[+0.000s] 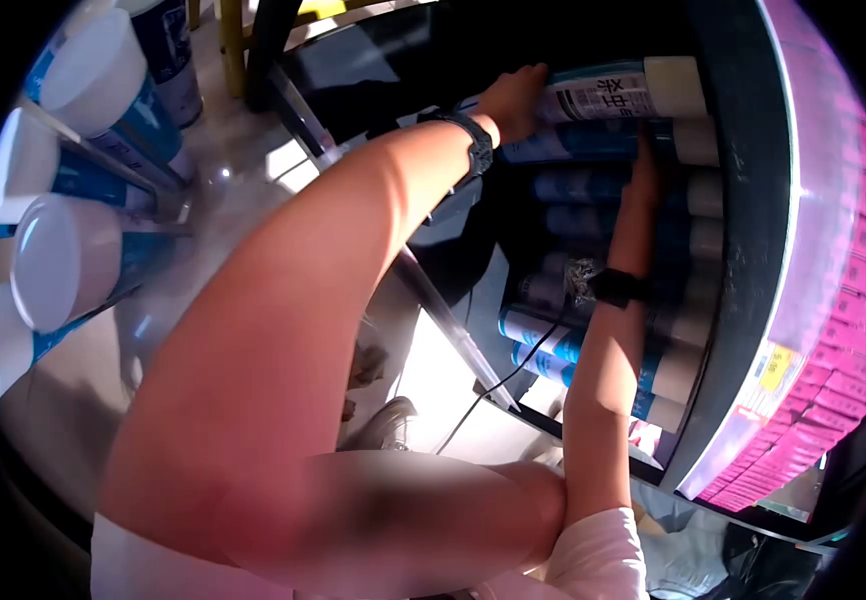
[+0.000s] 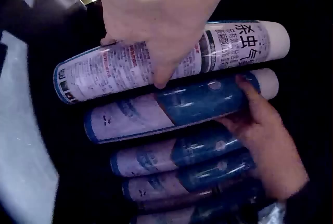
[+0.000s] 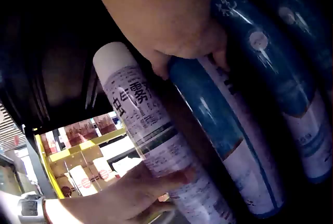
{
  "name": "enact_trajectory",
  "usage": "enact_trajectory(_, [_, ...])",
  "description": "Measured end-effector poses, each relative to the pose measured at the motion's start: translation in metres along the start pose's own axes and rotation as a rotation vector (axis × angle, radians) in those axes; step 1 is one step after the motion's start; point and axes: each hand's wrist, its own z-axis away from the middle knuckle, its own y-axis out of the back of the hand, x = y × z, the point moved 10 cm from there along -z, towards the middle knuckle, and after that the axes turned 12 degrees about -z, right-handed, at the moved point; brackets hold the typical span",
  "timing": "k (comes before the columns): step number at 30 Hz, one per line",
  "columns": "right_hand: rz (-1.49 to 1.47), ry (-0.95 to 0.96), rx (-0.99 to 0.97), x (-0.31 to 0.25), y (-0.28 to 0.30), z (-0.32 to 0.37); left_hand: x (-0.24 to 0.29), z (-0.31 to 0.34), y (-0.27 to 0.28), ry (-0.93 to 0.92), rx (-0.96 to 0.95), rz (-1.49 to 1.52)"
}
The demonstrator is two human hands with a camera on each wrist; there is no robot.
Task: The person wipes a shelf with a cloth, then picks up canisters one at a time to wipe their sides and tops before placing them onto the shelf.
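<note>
My left hand drapes over the top can, fingers curled round its middle. The can lies on its side, long axis across the upper frame, white cap to the right. My right hand pinches the blue can touching just beneath it, near its cap. Only the head view shows the stack below — the right wrist view shows the top can's far side.
</note>
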Motion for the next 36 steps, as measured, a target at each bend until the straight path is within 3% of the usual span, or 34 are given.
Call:
enact_trajectory(2, [-0.126, -0.094, -0.018, 0.0, -0.006, 0.007, 0.003, -0.006, -0.014, 0.007, 0.008, 0.047])
enact_trajectory(6, [0.008, -0.076, 0.033, 0.022, 0.004, -0.014, 0.0, -0.016, -0.029, 0.094, 0.013, 0.1])
enact_trajectory(8, [-0.224, 0.056, -0.044, 0.001, -0.003, -0.004, -0.003, -0.021, -0.039, 0.1, -0.012, 0.131])
enact_trajectory(12, [-0.048, 0.062, -0.011, -0.01, -0.004, 0.002, -0.001, -0.025, -0.044, 0.036, -0.012, 0.09])
enact_trajectory(15, [-0.133, 0.185, -0.082, -0.024, -0.009, 0.005, 0.001, -0.03, -0.053, 0.02, -0.05, 0.042])
enact_trajectory(18, [-0.068, 0.241, -0.009, -0.037, -0.011, 0.022, -0.003, -0.024, -0.043, -0.002, 0.046, 0.044])
enact_trajectory(20, [-0.067, 0.278, -0.081, -0.05, -0.019, 0.032, -0.021, -0.01, -0.041, 0.156, -0.048, -0.065])
enact_trajectory(24, [-0.117, 0.138, -0.143, -0.04, -0.02, 0.069, -0.054, 0.004, -0.048, 0.183, -0.081, -0.286])
enact_trajectory(27, [0.133, 0.292, -0.196, -0.02, -0.013, 0.091, -0.059, 0.007, -0.067, 0.185, -0.213, -0.227])
enact_trajectory(29, [0.046, -0.079, -0.275, 0.016, -0.026, 0.106, -0.056, 0.007, -0.071, 0.158, -0.179, -0.17])
enact_trajectory(30, [0.046, -0.081, -0.271, 0.021, -0.026, 0.105, -0.057, 0.008, -0.074, 0.155, -0.182, -0.171])
enact_trajectory(32, [0.04, -0.321, -0.462, 0.059, -0.051, 0.111, -0.059, 0.01, -0.073, 0.164, -0.141, -0.134])
enact_trajectory(36, [0.109, -0.281, -0.627, 0.082, -0.069, 0.109, -0.062, 0.01, -0.082, 0.158, -0.231, -0.096])
